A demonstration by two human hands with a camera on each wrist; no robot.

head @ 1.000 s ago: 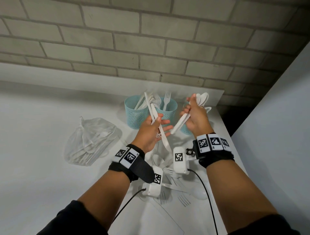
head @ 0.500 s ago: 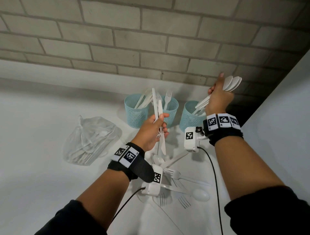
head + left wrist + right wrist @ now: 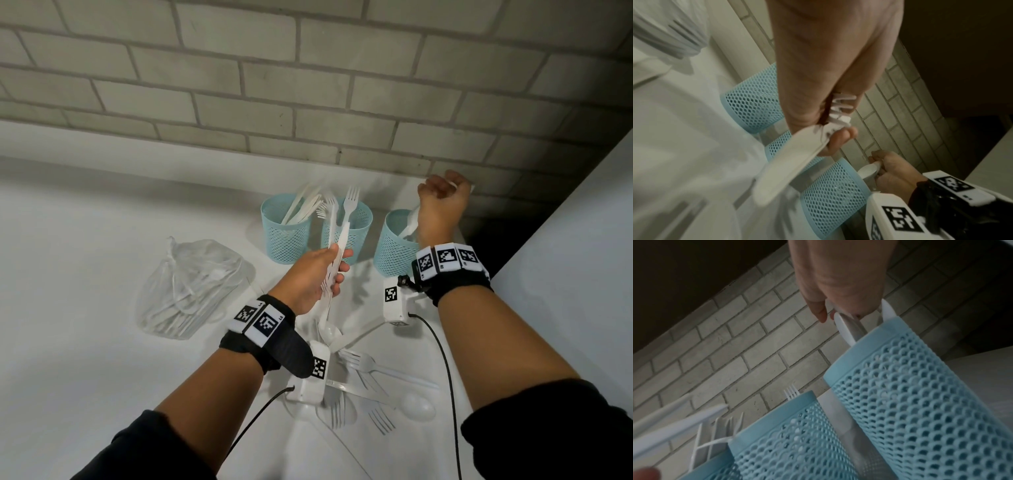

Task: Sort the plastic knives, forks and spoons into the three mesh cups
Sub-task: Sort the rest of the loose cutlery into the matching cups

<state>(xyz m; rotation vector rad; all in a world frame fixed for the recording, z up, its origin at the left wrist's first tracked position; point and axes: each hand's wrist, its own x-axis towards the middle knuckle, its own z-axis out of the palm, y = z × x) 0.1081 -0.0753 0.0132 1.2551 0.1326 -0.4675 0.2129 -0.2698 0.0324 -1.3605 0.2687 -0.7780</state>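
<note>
**Spoons going down into the right cup, knives waiting in the left hand**

Right hand (image 3: 442, 202) up above the right mesh cup (image 3: 394, 246), fingers (image 3: 819, 309) curled round the spoons (image 3: 844, 327); spoons long and standing up, bowls near the fingers, handles pointing down past the cup's rim; straight drop needed, so cup right under the fingers is what counts.

Left hand (image 3: 313, 277) lower and nearer, in front of the middle cup (image 3: 356, 226); fingers (image 3: 840, 141) pinching a small bunch of knives (image 3: 337, 260), with some fork teeth showing in the same grip from the left wrist; knives long and tilted, top ends up toward the cups, bottom ends down toward the bench (image 3: 85, 342). Left cup (image 3: 284, 233) with knives already in it, just beside and to the left; left hand much nearer to it than the right.

Head view: all three cups in a row, plus loose forks and spoons (image 3: 376, 394) on the bench near the person, and a plastic bag (image 3: 191, 284); right fingers hidden behind the hand. Right wrist view: spoons touching the rim of the cup. Left wrist view: blurry.
</note>
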